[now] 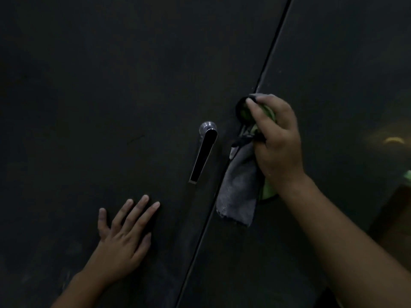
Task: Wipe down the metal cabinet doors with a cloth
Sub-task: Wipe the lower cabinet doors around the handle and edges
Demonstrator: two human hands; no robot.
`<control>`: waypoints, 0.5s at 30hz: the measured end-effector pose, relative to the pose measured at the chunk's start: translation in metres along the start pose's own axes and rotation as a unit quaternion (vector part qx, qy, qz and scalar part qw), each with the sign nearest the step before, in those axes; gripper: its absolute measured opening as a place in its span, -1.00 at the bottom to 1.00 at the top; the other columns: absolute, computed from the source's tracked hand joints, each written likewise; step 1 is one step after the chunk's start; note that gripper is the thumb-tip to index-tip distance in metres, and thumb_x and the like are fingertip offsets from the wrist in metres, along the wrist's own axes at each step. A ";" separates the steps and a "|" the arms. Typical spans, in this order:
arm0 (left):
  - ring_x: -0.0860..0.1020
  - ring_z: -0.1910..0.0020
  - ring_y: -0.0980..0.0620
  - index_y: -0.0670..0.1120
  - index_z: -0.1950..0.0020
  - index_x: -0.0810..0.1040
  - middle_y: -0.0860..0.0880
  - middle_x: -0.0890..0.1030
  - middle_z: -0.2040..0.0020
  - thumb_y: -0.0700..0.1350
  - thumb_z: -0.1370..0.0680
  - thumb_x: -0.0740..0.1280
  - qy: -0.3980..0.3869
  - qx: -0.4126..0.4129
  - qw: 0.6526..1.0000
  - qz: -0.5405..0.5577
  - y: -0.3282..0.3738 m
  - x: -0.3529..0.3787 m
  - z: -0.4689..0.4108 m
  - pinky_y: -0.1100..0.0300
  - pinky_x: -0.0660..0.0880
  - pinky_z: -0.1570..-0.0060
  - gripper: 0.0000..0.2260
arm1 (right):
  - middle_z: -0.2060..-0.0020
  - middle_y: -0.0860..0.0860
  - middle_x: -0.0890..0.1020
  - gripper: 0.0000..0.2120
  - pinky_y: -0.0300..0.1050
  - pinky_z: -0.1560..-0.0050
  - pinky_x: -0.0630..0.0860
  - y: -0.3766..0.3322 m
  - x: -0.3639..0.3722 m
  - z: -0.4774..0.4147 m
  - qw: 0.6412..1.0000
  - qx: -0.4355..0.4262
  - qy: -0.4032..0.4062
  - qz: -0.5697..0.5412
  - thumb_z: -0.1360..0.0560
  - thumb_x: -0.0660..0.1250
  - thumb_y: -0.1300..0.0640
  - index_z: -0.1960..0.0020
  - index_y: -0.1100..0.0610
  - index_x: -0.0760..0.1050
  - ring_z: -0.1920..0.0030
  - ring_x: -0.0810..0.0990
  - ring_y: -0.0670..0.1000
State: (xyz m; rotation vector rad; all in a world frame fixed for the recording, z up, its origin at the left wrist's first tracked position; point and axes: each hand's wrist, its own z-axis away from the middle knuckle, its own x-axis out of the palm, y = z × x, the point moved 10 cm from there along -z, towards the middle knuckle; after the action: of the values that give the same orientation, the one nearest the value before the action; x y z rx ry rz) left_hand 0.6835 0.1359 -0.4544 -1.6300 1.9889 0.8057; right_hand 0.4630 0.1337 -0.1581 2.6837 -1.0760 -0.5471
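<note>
Your right hand [278,141] was clamped round the cloth [239,192], fingers curled, bunching it against a dark round fitting [239,107] on the right door [344,63]. Whether that was a lock or a knob, I couldn't tell in that light. Most of the cloth sat wadded in your grip, grey with a flash of green. A loose grey tail hung down below your fingers, right along the seam [266,61] where the two doors met.

Across the seam, your left hand [124,236] lay flat on the left door [89,85], fingers straight and spread, gripping nothing, just below the chrome lever handle [205,152].

Here's where it could have gone wrong, as I judged it. That dangling tail was near the lever and hard by the seam, so a sweep leftward could have snagged it on either. The wad was small, so a pass with it would have covered little metal and left streaks, which would have been hard to spot on such dark doors. And your bare palm on the left door was likely to leave prints there.
</note>
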 end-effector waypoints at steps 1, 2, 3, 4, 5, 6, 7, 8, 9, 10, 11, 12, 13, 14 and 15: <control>-0.04 -0.61 0.07 0.17 -0.62 0.09 0.12 0.05 -0.63 0.21 -0.64 -0.01 0.001 0.001 1.000 0.008 0.004 -0.005 0.001 -0.32 -0.16 -0.45 -0.47 | -0.25 0.28 0.55 -0.58 0.12 -0.44 0.37 0.001 0.012 -0.005 1.000 -0.009 -0.016 0.005 -0.48 0.24 0.49 -0.33 0.37 0.54 -0.34 0.47 0.27; 0.05 -0.60 0.03 0.17 -0.61 0.11 0.09 0.10 -0.63 0.18 -0.59 0.08 0.003 0.000 1.000 0.019 0.008 -0.010 0.001 -0.33 -0.10 -0.45 -0.43 | -0.26 0.27 0.56 -0.58 0.17 -0.42 0.39 0.001 0.022 -0.006 0.999 -0.021 -0.028 0.009 -0.48 0.26 0.48 -0.32 0.37 0.54 -0.35 0.47 0.28; 0.16 -0.56 -0.01 0.17 -0.60 0.14 0.06 0.16 -0.61 0.15 -0.54 0.14 0.006 -0.005 0.999 0.037 0.011 -0.017 0.000 -0.33 -0.05 -0.45 -0.39 | -0.26 0.27 0.57 -0.59 0.23 -0.39 0.40 0.000 0.030 -0.005 0.999 -0.036 -0.038 0.011 -0.48 0.27 0.47 -0.32 0.37 0.54 -0.36 0.47 0.28; 0.26 -0.50 -0.03 0.19 -0.59 0.14 0.04 0.20 -0.59 0.13 -0.50 0.17 0.011 -0.017 0.998 0.061 0.013 -0.026 -0.004 -0.30 -0.01 -0.45 -0.36 | -0.27 0.25 0.58 -0.60 0.26 -0.37 0.41 -0.001 0.034 -0.002 0.997 -0.053 -0.046 0.012 -0.49 0.27 0.44 -0.32 0.35 0.55 -0.36 0.46 0.26; 0.31 -0.46 -0.03 0.20 -0.59 0.14 0.03 0.22 -0.56 0.12 -0.49 0.18 0.020 -0.032 0.995 0.090 0.015 -0.036 -0.010 -0.27 0.01 -0.46 -0.36 | -0.27 0.23 0.59 -0.62 0.27 -0.36 0.41 -0.002 0.035 0.003 0.996 -0.075 -0.055 0.011 -0.51 0.27 0.42 -0.31 0.34 0.56 -0.37 0.46 0.23; 0.32 -0.44 -0.02 0.19 -0.57 0.15 0.02 0.23 -0.54 0.13 -0.49 0.18 0.035 -0.044 0.991 0.119 0.019 -0.050 -0.019 -0.24 0.02 -0.46 -0.37 | -0.28 0.21 0.60 -0.63 0.26 -0.36 0.41 -0.005 0.035 0.010 0.993 -0.101 -0.067 0.008 -0.53 0.26 0.40 -0.31 0.32 0.57 -0.37 0.46 0.22; 0.31 -0.45 -0.01 0.15 -0.56 0.18 0.01 0.24 -0.53 0.13 -0.49 0.19 0.056 -0.049 0.987 0.143 0.024 -0.065 -0.030 -0.21 0.03 -0.47 -0.38 | -0.28 0.19 0.60 -0.65 0.24 -0.37 0.40 -0.009 0.036 0.019 0.988 -0.128 -0.085 0.004 -0.54 0.27 0.38 -0.31 0.30 0.58 -0.37 0.46 0.20; 0.29 -0.46 0.00 0.11 -0.55 0.20 0.00 0.24 -0.53 0.13 -0.50 0.19 0.081 -0.047 0.983 0.161 0.031 -0.084 -0.045 -0.19 0.04 -0.47 -0.39 | -0.28 0.17 0.61 -0.66 0.21 -0.37 0.39 -0.014 0.036 0.028 0.983 -0.152 -0.106 0.004 -0.56 0.28 0.35 -0.31 0.28 0.59 -0.37 0.46 0.19; 0.28 -0.47 0.01 0.07 -0.55 0.21 -0.01 0.25 -0.52 0.12 -0.51 0.19 0.104 -0.039 0.978 0.174 0.041 -0.103 -0.061 -0.18 0.06 -0.48 -0.40 | -0.29 0.15 0.61 -0.68 0.17 -0.38 0.37 -0.019 0.037 0.037 0.977 -0.169 -0.128 0.007 -0.58 0.27 0.31 -0.31 0.26 0.59 -0.37 0.45 0.17; 0.28 -0.47 0.01 0.03 -0.55 0.21 -0.02 0.26 -0.52 0.11 -0.52 0.20 0.120 -0.029 0.975 0.182 0.051 -0.121 -0.079 -0.18 0.08 -0.47 -0.40 | -0.29 0.13 0.61 -0.68 0.14 -0.39 0.35 -0.022 0.038 0.043 0.973 -0.178 -0.144 0.012 -0.59 0.26 0.28 -0.31 0.25 0.58 -0.38 0.44 0.16; 0.29 -0.47 0.01 0.01 -0.55 0.20 -0.02 0.28 -0.51 0.09 -0.52 0.21 0.130 -0.017 0.974 0.183 0.062 -0.137 -0.097 -0.18 0.12 -0.47 -0.40 | -0.30 0.11 0.61 -0.67 0.11 -0.39 0.34 -0.024 0.038 0.045 0.971 -0.182 -0.156 0.018 -0.59 0.26 0.27 -0.32 0.23 0.58 -0.38 0.43 0.15; 0.31 -0.45 0.01 0.00 -0.55 0.20 -0.01 0.31 -0.49 0.07 -0.53 0.23 0.133 -0.006 0.975 0.178 0.072 -0.150 -0.114 -0.18 0.16 -0.45 -0.40 | -0.30 0.10 0.60 -0.66 0.10 -0.38 0.33 -0.025 0.038 0.046 0.969 -0.185 -0.162 0.024 -0.57 0.29 0.28 -0.33 0.22 0.58 -0.38 0.42 0.14; 0.33 -0.42 0.02 0.01 -0.55 0.21 0.01 0.35 -0.46 0.05 -0.54 0.26 0.127 0.003 0.977 0.169 0.082 -0.160 -0.130 -0.15 0.20 -0.44 -0.42 | -0.30 0.08 0.60 -0.64 0.10 -0.37 0.34 -0.027 0.038 0.044 0.967 -0.188 -0.169 0.031 -0.53 0.34 0.29 -0.33 0.20 0.58 -0.38 0.43 0.14; 0.34 -0.39 0.04 0.04 -0.53 0.24 0.04 0.38 -0.42 0.05 -0.57 0.28 0.111 0.008 0.981 0.157 0.090 -0.167 -0.143 -0.10 0.21 -0.42 -0.45 | -0.29 0.07 0.61 -0.60 0.10 -0.36 0.36 -0.028 0.037 0.041 0.964 -0.194 -0.176 0.040 -0.49 0.40 0.30 -0.32 0.19 0.58 -0.37 0.44 0.14; 0.34 -0.37 0.06 0.07 -0.50 0.29 0.08 0.40 -0.38 0.06 -0.58 0.29 0.090 0.009 0.986 0.142 0.096 -0.170 -0.153 -0.04 0.20 -0.38 -0.51 | -0.27 0.06 0.61 -0.58 0.11 -0.35 0.38 -0.030 0.037 0.040 0.959 -0.205 -0.186 0.051 -0.46 0.45 0.31 -0.31 0.18 0.59 -0.35 0.45 0.14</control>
State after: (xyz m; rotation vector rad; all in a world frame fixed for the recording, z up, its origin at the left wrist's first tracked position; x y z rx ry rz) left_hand 0.6281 0.1670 -0.2149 -1.4726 2.3865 0.7589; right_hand 0.4902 0.1276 -0.2136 2.2005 -1.0388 -1.1495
